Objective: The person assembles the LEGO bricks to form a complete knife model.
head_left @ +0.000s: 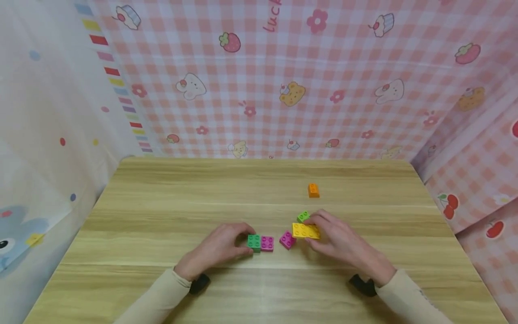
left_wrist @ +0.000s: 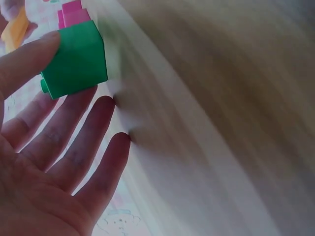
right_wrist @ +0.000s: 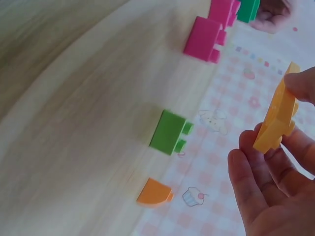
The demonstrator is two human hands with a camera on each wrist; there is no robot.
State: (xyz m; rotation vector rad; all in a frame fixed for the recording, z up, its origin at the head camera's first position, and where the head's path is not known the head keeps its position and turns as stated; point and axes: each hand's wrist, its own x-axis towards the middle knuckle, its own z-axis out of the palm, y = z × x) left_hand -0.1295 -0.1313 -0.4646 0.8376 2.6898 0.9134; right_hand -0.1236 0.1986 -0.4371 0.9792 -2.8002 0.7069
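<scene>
My left hand (head_left: 220, 247) holds a dark green brick (head_left: 254, 243) between thumb and fingers; in the left wrist view the thumb lies on one side of the green block (left_wrist: 76, 59). A pink brick (head_left: 267, 243) stands right beside it. Above the table my right hand (head_left: 336, 236) pinches a flat yellow brick (head_left: 301, 230), whose edge and studs show in the right wrist view (right_wrist: 278, 115). Below and left of the yellow piece sits a second pink brick (head_left: 287, 240), turned at an angle. A light green brick (head_left: 303, 217) stands just behind the right fingers.
Farther back on the wooden table (head_left: 182, 193) lies a small orange brick (head_left: 313, 190), curved on one side in the right wrist view. A pink checked cloth (head_left: 259, 90) hangs behind the table's back edge. More printed cloth hangs at both sides.
</scene>
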